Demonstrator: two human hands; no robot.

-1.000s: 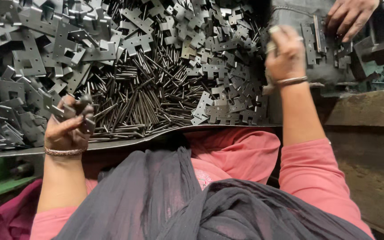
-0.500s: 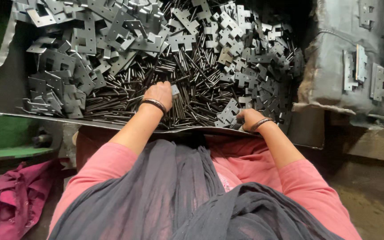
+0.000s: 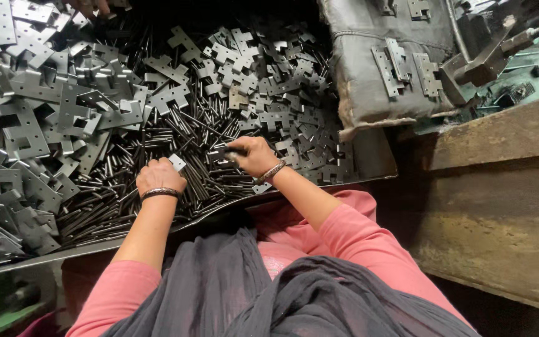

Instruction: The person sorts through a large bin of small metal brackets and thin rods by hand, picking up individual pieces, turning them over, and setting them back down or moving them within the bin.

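1. Left hand (image 3: 159, 176): curled shut over the pile near the tray's front edge, a small pale grey stamped metal plate (image 3: 177, 162) showing at the fingertips; a dark bangle sits at the wrist.
2. Right hand (image 3: 252, 156): fingers pinched closed on a bunch of thin dark steel pins (image 3: 223, 151), lifted just off the heap, probably so they can be gathered lengthwise.
3. Heap of loose dark steel pins (image 3: 176, 137): middle of the tray, lying mostly parallel, within reach of both hands.
4. Grey flat hinge-shaped metal plates (image 3: 38, 112): banked along the tray's left and far edges, surrounding the pins.
5. Shallow grey sheet-metal tray (image 3: 369, 163): carries everything; its front edge meets the person's lap.
6. Grey cloth sack (image 3: 369, 75): beyond the tray's right edge, several plates resting on top; no label visible.
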